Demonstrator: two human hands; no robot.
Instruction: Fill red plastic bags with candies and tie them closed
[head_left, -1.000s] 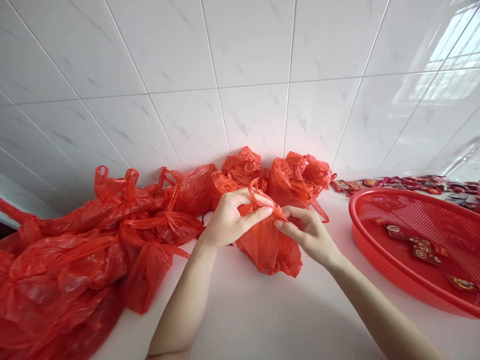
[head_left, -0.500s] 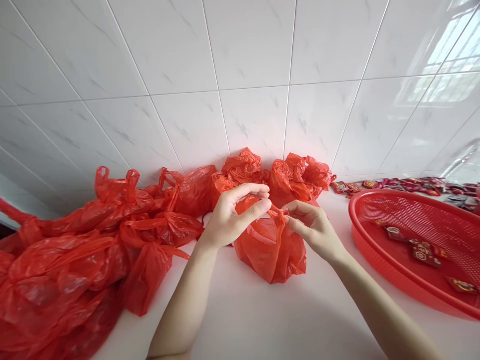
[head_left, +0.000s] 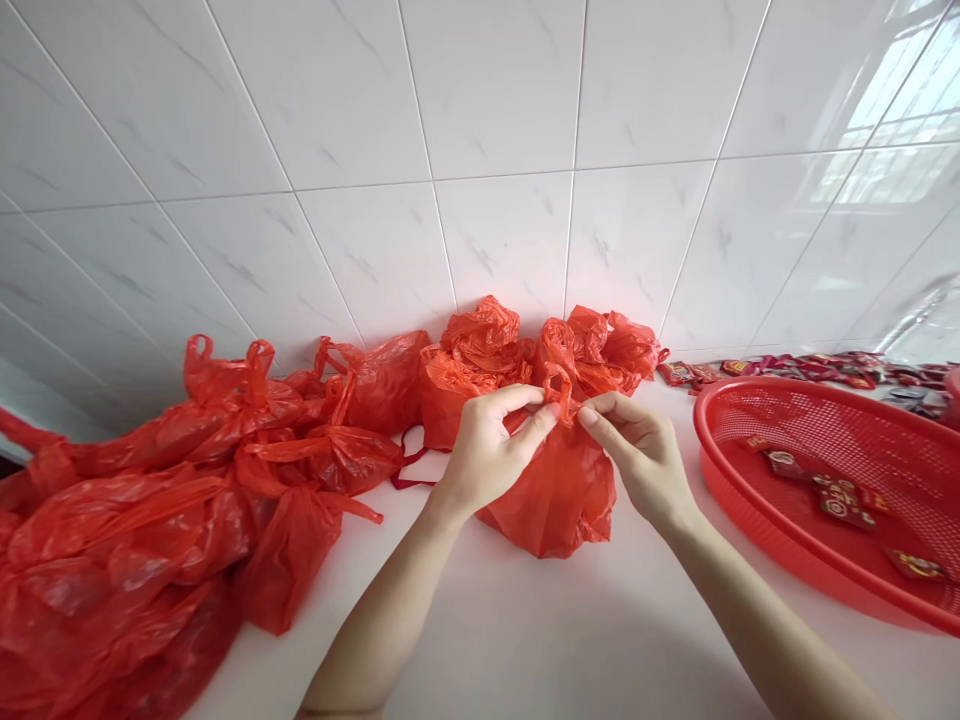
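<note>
A red plastic bag (head_left: 559, 495) stands on the white table in front of me, its top gathered and its handles twisted together in a loop. My left hand (head_left: 502, 435) pinches the gathered handles between thumb and fingertips. From the other side, my right hand (head_left: 634, 445) also pinches the bag's top, close to the left fingertips. What fills the bag is hidden by the plastic. Just behind it sit two bunches of crumpled red bags, one on the left (head_left: 480, 350) and one on the right (head_left: 600, 345).
Several tied red bags (head_left: 127, 540) are heaped at the left. On the right is a red mesh basket (head_left: 720, 490) with a few small packets (head_left: 844, 500) inside. More small packets (head_left: 825, 370) lie along the tiled wall (head_left: 502, 240). A dark red strap (head_left: 409, 470) pokes out behind my left wrist.
My left hand has closed from a loose, open curl into a pinch on the handles. The bag's top has drawn together, and a small loop now stands up between my hands.
</note>
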